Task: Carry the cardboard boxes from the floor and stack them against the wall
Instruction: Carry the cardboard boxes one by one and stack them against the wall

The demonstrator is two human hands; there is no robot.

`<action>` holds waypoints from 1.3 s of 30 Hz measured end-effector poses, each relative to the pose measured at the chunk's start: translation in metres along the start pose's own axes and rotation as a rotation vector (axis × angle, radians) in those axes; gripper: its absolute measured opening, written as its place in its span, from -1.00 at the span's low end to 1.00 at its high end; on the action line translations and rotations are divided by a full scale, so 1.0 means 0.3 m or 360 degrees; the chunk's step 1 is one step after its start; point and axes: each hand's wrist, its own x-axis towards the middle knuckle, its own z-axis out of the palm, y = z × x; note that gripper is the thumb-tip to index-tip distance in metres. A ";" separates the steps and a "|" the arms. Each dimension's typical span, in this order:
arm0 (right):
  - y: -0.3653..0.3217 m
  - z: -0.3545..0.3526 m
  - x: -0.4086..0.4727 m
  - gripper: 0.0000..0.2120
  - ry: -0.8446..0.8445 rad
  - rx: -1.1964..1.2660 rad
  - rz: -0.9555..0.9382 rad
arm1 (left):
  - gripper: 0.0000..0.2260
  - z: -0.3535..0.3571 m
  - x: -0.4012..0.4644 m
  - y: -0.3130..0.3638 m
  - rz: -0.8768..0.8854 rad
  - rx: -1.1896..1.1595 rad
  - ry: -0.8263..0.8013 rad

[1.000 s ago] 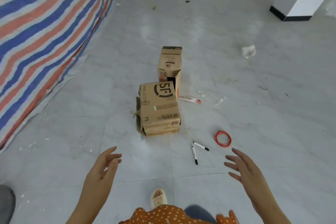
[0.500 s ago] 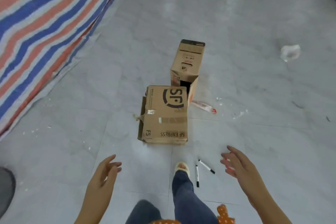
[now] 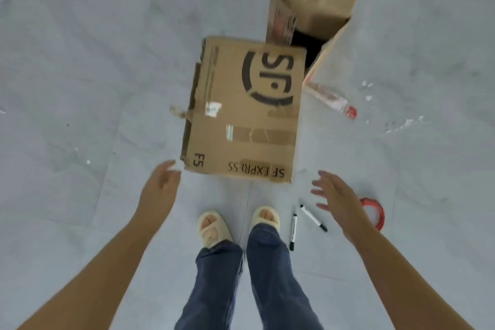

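Note:
A brown cardboard box printed "SF EXPRESS" (image 3: 241, 115) lies on the pale tiled floor right in front of my feet. A second, taller cardboard box (image 3: 316, 0) stands just behind it at the upper right, its open end dark and facing me. My left hand (image 3: 160, 185) hovers open beside the near left corner of the SF box, close to it but apart. My right hand (image 3: 337, 198) is open with fingers spread, off the box's near right corner. Neither hand holds anything.
Two black markers (image 3: 305, 222) lie on the floor by my right foot. A red ring of tape (image 3: 375, 211) shows behind my right wrist. A red and white wrapper (image 3: 332, 100) lies right of the boxes. My slippered feet (image 3: 214, 225) stand just short of the SF box.
I have stepped up to the SF box and bent over it, so both boxes fill more of the view. Both hands have moved forward to either side of the box's near edge.

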 end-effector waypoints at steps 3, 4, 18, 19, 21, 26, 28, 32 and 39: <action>0.129 0.128 0.229 -0.60 0.0014 -0.0139 0.0015 | -0.60 0.130 0.235 -0.123 -0.0145 0.0015 0.0055; 0.164 0.164 0.296 -0.53 0.0028 -0.0191 0.0019 | -0.58 0.170 0.300 -0.159 -0.0148 0.0071 0.0019; 0.064 0.236 0.269 -0.78 -0.0074 0.0446 -0.0010 | -0.79 0.115 0.351 -0.138 -0.0186 -0.0600 -0.0112; 0.021 0.221 0.221 -0.79 -0.0077 0.0476 -0.0040 | -0.78 0.077 0.303 -0.096 -0.0177 -0.0645 -0.0098; -0.061 0.196 0.128 -0.78 -0.0069 0.0497 -0.0065 | -0.78 0.002 0.202 -0.031 -0.0204 -0.0693 -0.0061; -0.254 0.147 -0.152 -0.78 -0.0097 0.0363 -0.0078 | -0.80 -0.222 -0.106 0.066 -0.0346 -0.0786 0.0059; -0.312 0.145 -0.268 -0.77 -0.0161 0.0320 -0.0131 | -0.82 -0.313 -0.229 0.095 -0.0321 -0.0844 0.0129; -0.414 0.139 -0.474 -0.74 -0.0286 0.0290 -0.0223 | -0.82 -0.462 -0.461 0.157 -0.0276 -0.0922 0.0300; -0.555 0.091 -0.740 -0.72 -0.0642 0.0126 -0.0432 | -0.81 -0.609 -0.865 0.226 -0.0250 -0.1111 0.0664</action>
